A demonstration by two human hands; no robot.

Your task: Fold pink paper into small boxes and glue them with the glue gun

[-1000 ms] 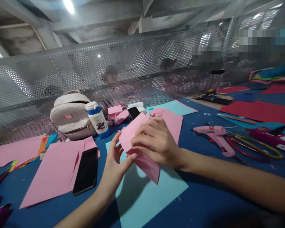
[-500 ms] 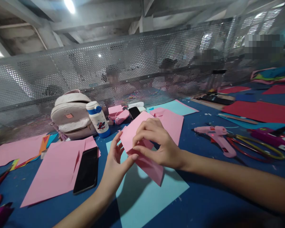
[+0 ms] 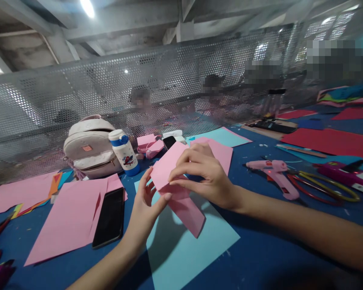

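A folded piece of pink paper [image 3: 169, 165] is held up between both hands, with a strip of it slanting down toward the front. My left hand [image 3: 149, 201] grips its left edge between thumb and fingers. At its front fold, my right hand [image 3: 204, 175] pinches the paper with thumb and fingertips; the other fingers curl above. Beneath them a light blue sheet [image 3: 193, 253] lies on the dark blue table [image 3: 260, 245]. Behind my right hand rests another pink sheet [image 3: 224, 153].
To the right lie a pink glue gun [image 3: 275, 173] and scissors [image 3: 329, 187]. On the left are a black phone [image 3: 109, 217], pink sheets [image 3: 66, 213], a white bottle [image 3: 124, 155] and a pale backpack [image 3: 90, 149]. A perforated metal screen [image 3: 103, 84] stands behind.
The paper has tipped slightly, and its hanging strip has swung a little to the left. Both hands keep their hold on it.
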